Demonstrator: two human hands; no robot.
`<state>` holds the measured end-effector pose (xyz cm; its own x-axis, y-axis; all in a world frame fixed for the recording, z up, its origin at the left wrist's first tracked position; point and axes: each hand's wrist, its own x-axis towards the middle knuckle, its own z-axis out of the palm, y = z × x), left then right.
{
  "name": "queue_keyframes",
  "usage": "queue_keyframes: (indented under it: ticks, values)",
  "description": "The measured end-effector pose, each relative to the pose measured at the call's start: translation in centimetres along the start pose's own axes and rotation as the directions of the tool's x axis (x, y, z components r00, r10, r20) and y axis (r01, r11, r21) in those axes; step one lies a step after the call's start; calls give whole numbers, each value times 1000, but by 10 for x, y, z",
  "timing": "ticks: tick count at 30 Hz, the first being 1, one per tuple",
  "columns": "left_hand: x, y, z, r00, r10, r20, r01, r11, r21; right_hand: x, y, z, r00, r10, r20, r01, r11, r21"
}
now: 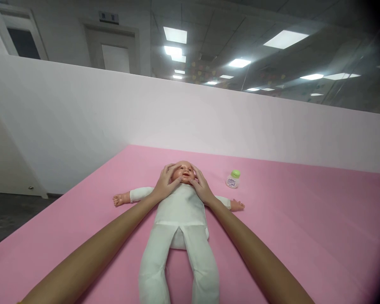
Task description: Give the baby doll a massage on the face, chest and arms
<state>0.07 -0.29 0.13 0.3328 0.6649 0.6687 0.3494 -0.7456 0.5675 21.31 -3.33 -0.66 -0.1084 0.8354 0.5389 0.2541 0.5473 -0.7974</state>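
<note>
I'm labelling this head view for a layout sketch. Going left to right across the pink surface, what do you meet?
Doll's outstretched hand → person's left hand → doll's head → person's right hand → doll's other hand, with the small green-capped bottle just behind it.

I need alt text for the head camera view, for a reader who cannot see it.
Two bare hands, left hand and right hand, cup the head of a baby doll in white clothes, lying face up on a pink surface. A small bottle with a green cap stands to the doll's right, apart from it.
</note>
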Motion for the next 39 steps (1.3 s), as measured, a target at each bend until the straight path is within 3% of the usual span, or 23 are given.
queue_keyframes:
  ticks: [39]
  values:
    - [-1,6,0,999,-53,-9,53,998,17,-1,0,-1,999,-35,19,36,999,-5]
